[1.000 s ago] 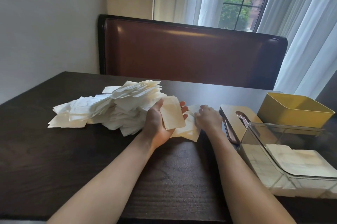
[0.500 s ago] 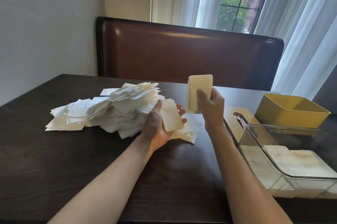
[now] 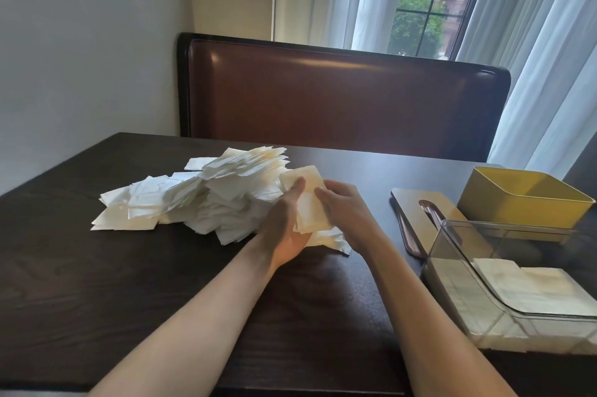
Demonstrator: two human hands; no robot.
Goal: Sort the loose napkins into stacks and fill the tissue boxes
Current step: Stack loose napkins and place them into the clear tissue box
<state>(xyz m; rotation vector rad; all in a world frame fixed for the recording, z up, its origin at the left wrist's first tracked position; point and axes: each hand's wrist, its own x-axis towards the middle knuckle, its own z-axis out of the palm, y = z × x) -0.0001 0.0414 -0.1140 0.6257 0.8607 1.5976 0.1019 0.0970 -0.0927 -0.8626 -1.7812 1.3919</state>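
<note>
1. Napkins in a loose heap [image 3: 206, 199] sprawl over the left and middle of the dark bench [image 3: 97, 283], many tilted and overlapping, none of them squared into stacks.
2. Left hand [image 3: 284, 228] sits at the heap's right edge, palm turned up, thumb curled over a small stack of napkins [image 3: 308, 202]; its grip is pinching that stack, as it was a second ago.
3. Right hand [image 3: 347, 207] has changed most: half a second ago it held a few napkins up in the air, and now it is down against the same stack, fingers curled on its right edge. Both hands grip one bundle, so the lifted napkins appear to have joined it.
4. A few flat napkins [image 3: 329, 240] lie on the bench just under the hands.
5. Further right lie a flat lid with a slot [image 3: 416, 202], an empty yellow box [image 3: 517, 199], and a clear tissue box [image 3: 504, 283] partly filled with folded napkins.
6. Judged from this, the stack is growing by small additions; most of the heap is unsorted, and box filling is well short of done.
</note>
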